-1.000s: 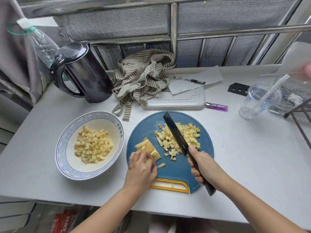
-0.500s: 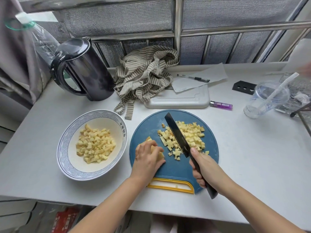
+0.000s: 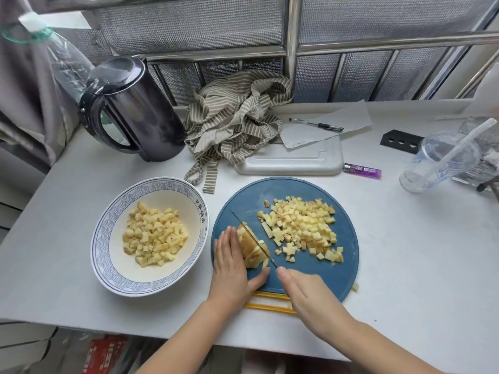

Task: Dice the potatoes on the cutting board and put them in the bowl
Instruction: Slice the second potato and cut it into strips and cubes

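A round blue cutting board (image 3: 334,273) lies in front of me with a heap of diced potato (image 3: 302,228) on its right half. On its left half sits a stack of potato slices (image 3: 252,249). My left hand (image 3: 232,263) lies against the stack's left side, fingers straight, thumb curled under its near end. My right hand (image 3: 307,292) grips the knife (image 3: 252,236), whose blade stands edge-down across the top of the stack. Left of the board is a white bowl (image 3: 108,238) with a blue rim, holding diced potato (image 3: 154,236).
A black kettle (image 3: 135,109) stands at the back left, a striped cloth (image 3: 237,120) and a white tray (image 3: 291,163) behind the board. A purple lighter (image 3: 363,170), a plastic cup with a straw (image 3: 442,160), paper and a pen (image 3: 316,125) lie right. One potato cube (image 3: 356,286) lies off the board.
The knife has swung left from the diced heap onto the sliced stack and turned edge-down. My left hand has straightened alongside the stack.
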`<move>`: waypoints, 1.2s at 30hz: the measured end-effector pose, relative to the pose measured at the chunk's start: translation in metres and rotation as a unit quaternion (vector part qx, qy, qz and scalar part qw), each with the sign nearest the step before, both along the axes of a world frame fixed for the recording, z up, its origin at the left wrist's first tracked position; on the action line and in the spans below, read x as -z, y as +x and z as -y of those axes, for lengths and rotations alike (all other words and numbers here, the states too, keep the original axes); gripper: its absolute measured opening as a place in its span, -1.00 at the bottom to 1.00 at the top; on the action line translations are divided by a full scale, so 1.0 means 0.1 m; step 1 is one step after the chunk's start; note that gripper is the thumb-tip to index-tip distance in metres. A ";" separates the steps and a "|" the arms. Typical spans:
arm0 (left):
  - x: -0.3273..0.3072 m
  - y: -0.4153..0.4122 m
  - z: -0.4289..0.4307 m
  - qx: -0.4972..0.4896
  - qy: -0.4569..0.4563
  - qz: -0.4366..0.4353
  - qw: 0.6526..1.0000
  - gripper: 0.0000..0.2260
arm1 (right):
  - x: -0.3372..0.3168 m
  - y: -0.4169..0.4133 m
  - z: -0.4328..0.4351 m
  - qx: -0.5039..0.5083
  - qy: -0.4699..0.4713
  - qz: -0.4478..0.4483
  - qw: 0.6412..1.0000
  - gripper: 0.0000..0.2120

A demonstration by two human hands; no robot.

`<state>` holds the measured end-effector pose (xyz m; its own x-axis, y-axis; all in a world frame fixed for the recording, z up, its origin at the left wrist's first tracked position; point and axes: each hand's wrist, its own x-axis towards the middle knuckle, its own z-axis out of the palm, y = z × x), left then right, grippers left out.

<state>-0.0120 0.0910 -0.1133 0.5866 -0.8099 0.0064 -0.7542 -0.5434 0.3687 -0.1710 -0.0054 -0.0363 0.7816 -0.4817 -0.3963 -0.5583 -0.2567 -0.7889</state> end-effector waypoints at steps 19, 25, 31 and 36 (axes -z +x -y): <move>0.09 0.04 0.03 0.019 0.014 0.058 0.998 -0.28 | -0.01 0.12 -0.10 -0.010 -0.052 -0.078 0.996 -0.54; 0.10 0.04 0.04 0.019 0.026 0.057 0.998 -0.29 | -0.07 0.23 -0.15 -0.004 -0.053 -0.102 0.993 -0.55; 0.04 0.05 0.07 0.016 0.043 0.057 0.997 -0.28 | -0.24 0.30 0.00 -0.010 -0.016 -0.132 0.991 -0.51; 0.01 0.05 0.07 0.016 0.055 0.048 0.997 -0.26 | -0.21 0.34 -0.01 -0.025 -0.025 -0.147 0.988 -0.51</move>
<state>-0.0070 0.0837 -0.1148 0.5618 -0.8268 -0.0274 -0.8007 -0.5518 0.2332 -0.1373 -0.0043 -0.0152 0.6590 -0.4701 -0.5872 -0.7477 -0.3242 -0.5795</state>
